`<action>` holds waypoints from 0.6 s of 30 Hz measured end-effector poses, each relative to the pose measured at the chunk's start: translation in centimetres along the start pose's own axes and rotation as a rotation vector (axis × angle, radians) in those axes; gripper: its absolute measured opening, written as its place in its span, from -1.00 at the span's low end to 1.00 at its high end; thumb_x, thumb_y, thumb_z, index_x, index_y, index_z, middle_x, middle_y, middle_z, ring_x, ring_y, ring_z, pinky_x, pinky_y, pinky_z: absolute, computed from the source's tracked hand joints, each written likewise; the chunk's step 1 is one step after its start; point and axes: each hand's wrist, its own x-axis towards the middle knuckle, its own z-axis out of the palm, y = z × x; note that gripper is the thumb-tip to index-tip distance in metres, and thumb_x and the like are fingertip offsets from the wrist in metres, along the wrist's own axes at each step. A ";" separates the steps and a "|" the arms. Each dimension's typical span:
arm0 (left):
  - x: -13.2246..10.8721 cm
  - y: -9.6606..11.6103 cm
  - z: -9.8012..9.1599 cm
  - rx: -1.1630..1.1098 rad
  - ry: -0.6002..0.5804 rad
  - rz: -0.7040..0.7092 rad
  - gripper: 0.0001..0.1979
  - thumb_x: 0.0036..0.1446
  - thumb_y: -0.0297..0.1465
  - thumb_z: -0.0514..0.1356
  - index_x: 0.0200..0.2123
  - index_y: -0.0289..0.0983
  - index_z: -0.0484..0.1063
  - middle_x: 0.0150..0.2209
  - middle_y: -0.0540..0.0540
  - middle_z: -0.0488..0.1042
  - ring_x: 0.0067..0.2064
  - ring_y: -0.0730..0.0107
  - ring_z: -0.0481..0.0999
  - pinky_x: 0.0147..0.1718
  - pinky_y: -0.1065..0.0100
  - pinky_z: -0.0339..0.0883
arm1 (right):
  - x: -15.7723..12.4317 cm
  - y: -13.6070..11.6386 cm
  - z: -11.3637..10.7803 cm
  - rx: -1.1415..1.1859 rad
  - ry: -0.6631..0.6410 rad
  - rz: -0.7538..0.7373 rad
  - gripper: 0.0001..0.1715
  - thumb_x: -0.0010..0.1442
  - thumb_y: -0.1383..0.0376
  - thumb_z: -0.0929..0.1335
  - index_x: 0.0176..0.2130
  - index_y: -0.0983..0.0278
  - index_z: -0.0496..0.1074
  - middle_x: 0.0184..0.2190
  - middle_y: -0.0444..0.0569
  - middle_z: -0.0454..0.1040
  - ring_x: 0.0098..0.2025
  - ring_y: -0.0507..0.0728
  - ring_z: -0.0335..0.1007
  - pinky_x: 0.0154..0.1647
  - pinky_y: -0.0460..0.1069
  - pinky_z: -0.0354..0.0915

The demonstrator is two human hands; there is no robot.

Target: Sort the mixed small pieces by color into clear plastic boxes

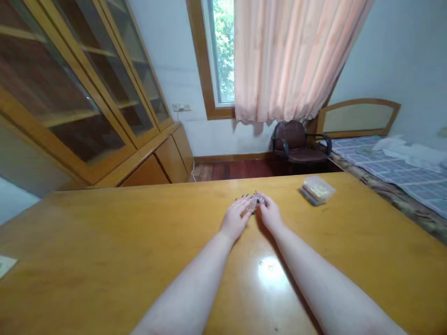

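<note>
Both arms reach out over a yellow-brown wooden table (115, 232). My left hand (237, 216) rests low over the tabletop, its dark-nailed fingers stretched forward and its thumb touching a small clear plastic piece (254, 203). From the other side my right hand (269, 211) pinches the same piece between thumb and fingers. The piece is see-through with a dark spot in it; its exact kind is too small to make out. To the right of my hands lies a clear plastic box (317, 190) with pale and coloured contents.
A white card-like thing (6, 265) lies at the table's left edge. Beyond the table are a dark red armchair (295, 142), a pink curtain (289, 56) and a glass-door cabinet (104, 74). A bed (401, 163) stands to the right.
</note>
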 end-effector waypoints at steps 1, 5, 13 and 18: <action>0.0 0.0 0.1 0.018 0.013 -0.015 -0.54 0.20 -0.40 0.07 0.18 -0.10 0.24 0.26 -0.10 0.18 0.27 0.26 0.15 0.25 0.08 -0.01 | -0.1 -0.1 0.2 0.054 -0.040 0.022 -0.52 0.00 0.12 0.38 -0.10 0.29 0.46 -0.05 0.12 0.48 0.03 0.24 0.35 0.16 0.17 0.14; -0.1 0.0 0.4 0.021 0.055 -0.090 -0.54 0.21 -0.37 0.06 0.19 -0.08 0.23 0.32 -0.10 0.03 0.29 0.20 0.10 0.24 0.06 0.02 | -0.8 -0.9 0.6 0.284 -0.196 0.132 -0.50 -0.07 0.15 0.42 -0.09 0.22 0.44 -0.08 0.04 0.50 -0.03 0.24 0.39 0.00 0.13 0.30; 0.1 -0.1 0.2 -0.079 0.083 -0.204 -0.56 0.25 -0.38 -0.01 0.19 -0.18 0.22 0.28 -0.17 0.11 0.28 0.26 0.11 0.25 0.14 0.01 | -1.9 -2.2 0.7 0.503 -0.392 0.272 -0.41 -0.18 0.38 0.43 -0.08 0.14 0.43 -0.10 -0.07 0.49 -0.06 0.19 0.39 -0.08 0.08 0.35; 0.1 0.0 0.2 -0.084 0.048 -0.205 -0.55 0.24 -0.35 0.01 0.20 -0.17 0.21 0.27 -0.16 0.13 0.28 0.26 0.12 0.25 0.13 0.01 | -1.8 -1.9 1.0 0.462 -0.346 0.314 -0.46 -0.10 0.28 0.44 -0.06 0.13 0.39 -0.07 -0.05 0.47 -0.10 0.17 0.42 -0.13 0.07 0.37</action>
